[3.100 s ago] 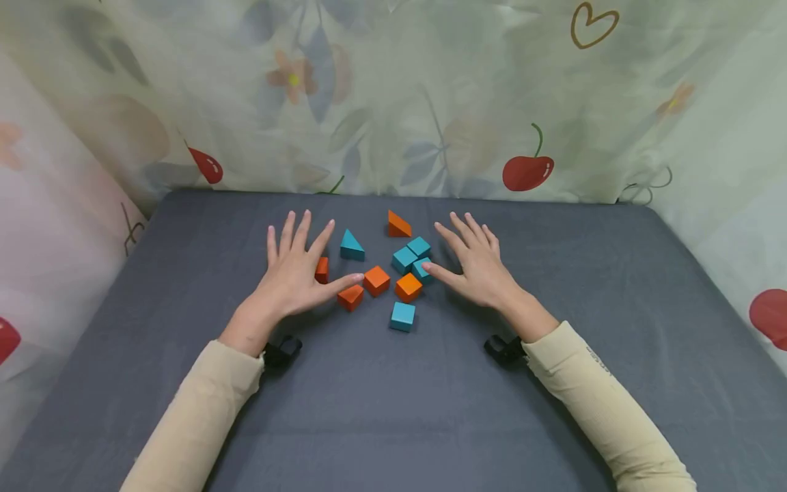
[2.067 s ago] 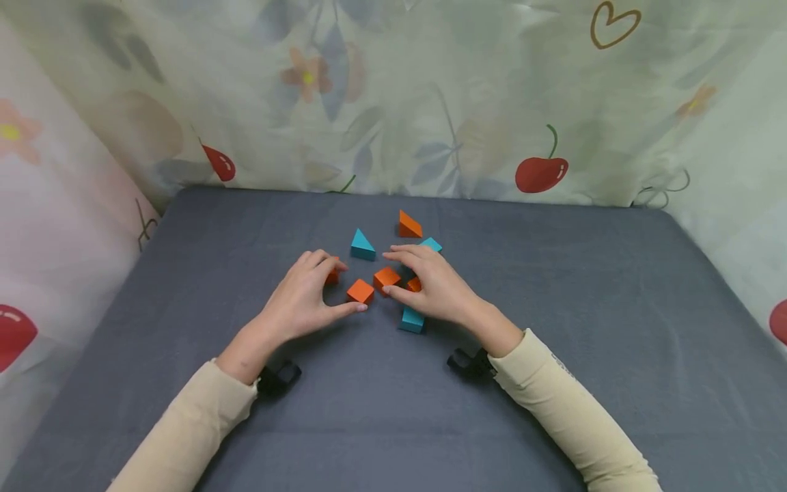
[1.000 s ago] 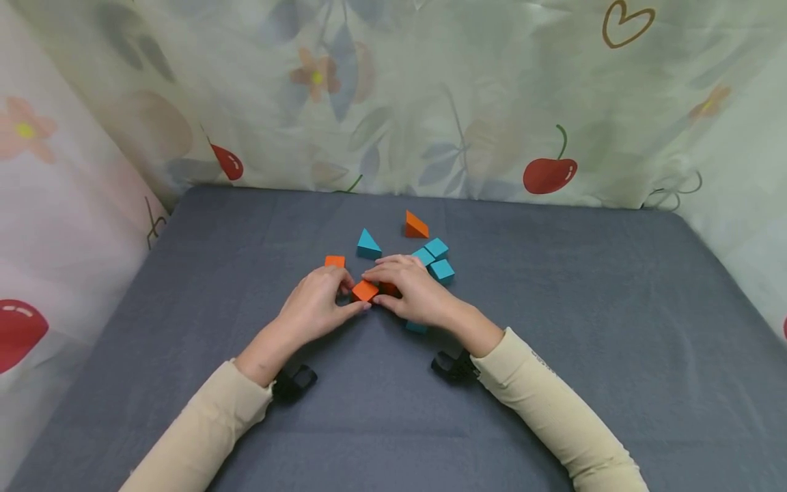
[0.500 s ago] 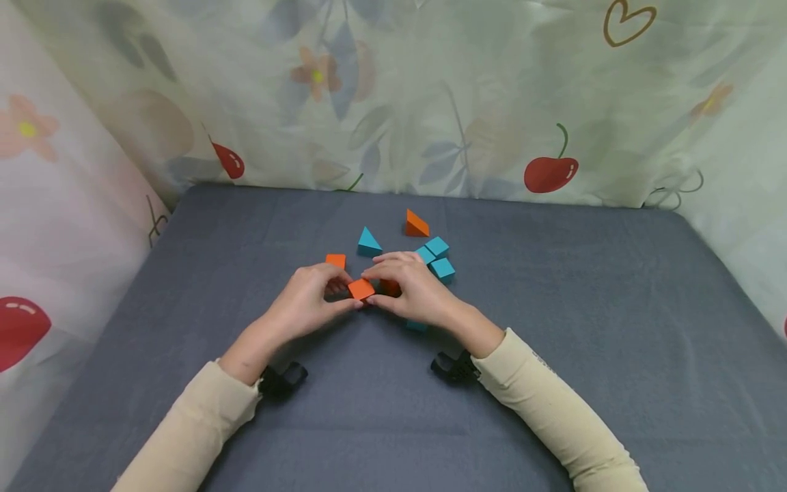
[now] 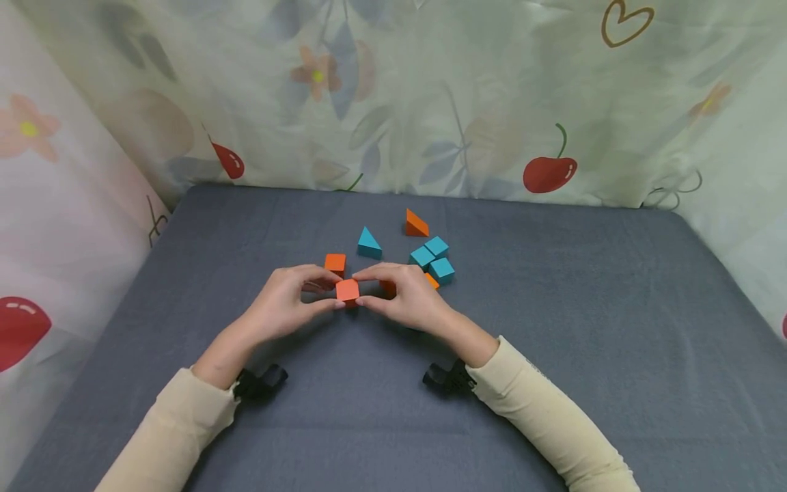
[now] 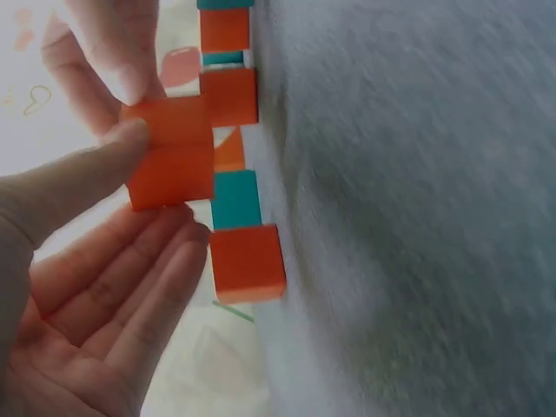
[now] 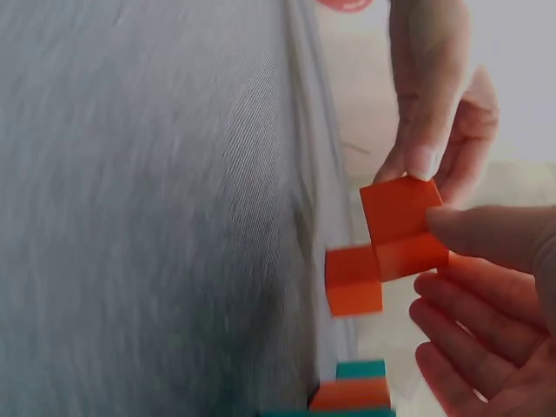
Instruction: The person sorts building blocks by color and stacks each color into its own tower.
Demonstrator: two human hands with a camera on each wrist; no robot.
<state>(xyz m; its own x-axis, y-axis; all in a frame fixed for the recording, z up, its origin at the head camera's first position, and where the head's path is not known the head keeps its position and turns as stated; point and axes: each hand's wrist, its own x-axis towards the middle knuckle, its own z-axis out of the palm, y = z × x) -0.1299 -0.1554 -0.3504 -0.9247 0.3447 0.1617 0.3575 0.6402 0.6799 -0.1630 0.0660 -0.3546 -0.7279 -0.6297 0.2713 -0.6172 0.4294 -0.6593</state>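
Between my two hands an orange cube [image 5: 347, 290] is held up over the grey cloth, one face toward the head camera. My left hand [image 5: 283, 301] pinches it from the left with thumb and fingers. From the other side, my right hand [image 5: 412, 294] grips it the same way. In the left wrist view the left thumb [image 6: 95, 174] presses on a face of the held cube [image 6: 174, 178]. The right wrist view has the right thumb [image 7: 486, 234] on the cube [image 7: 400, 213]. Just behind the left fingers stands another orange cube [image 5: 335, 262].
Beyond the hands are a blue triangular block [image 5: 369, 246] and an orange triangular block [image 5: 416, 224]. Several blue cubes [image 5: 422, 257] cluster right of centre. An orange block [image 5: 387, 288] and another orange block [image 5: 432, 280] are partly hidden by the right hand.
Both hands have come in from spread positions above the blocks and taken hold of one orange cube. Over the last half second it has moved left and been turned, one face now toward the head camera.
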